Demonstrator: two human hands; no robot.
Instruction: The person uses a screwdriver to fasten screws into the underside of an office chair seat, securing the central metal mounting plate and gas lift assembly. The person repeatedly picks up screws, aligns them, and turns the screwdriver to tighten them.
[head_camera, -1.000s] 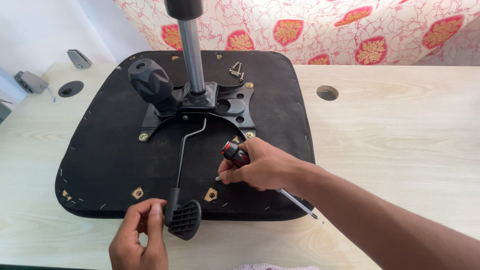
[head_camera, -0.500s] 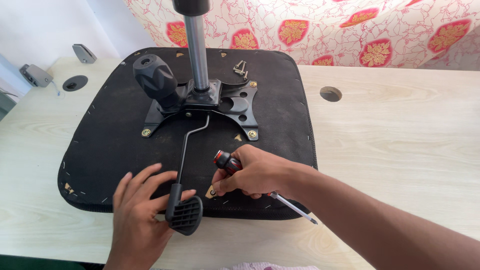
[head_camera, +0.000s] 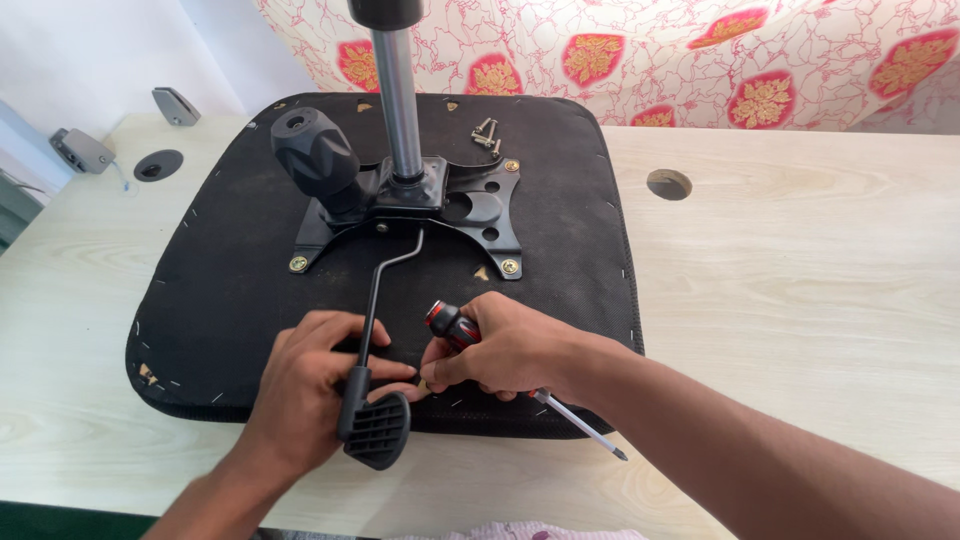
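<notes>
Holding screwdriver (head_camera: 470, 332) | right hand (head_camera: 510, 350) | loose screws (head_camera: 486, 134) beyond mounting plate (head_camera: 470, 205)

Pale wood-grain counter (head_camera: 800, 330) fills most of view, w/ round cable hole (head_camera: 668, 184) far right and a 2nd grommet hole (head_camera: 157, 165) far left. Two small grey plastic clips (head_camera: 82, 150) sit nr the far-left edge. Behind counter: cloth backdrop (head_camera: 760, 50), white w/ thin red vine lines & red-gold flower patches. Plain white wall (head_camera: 100, 50) far left. Bright, even daylight, soft shadows. Dark green strip at near-left edge.
</notes>
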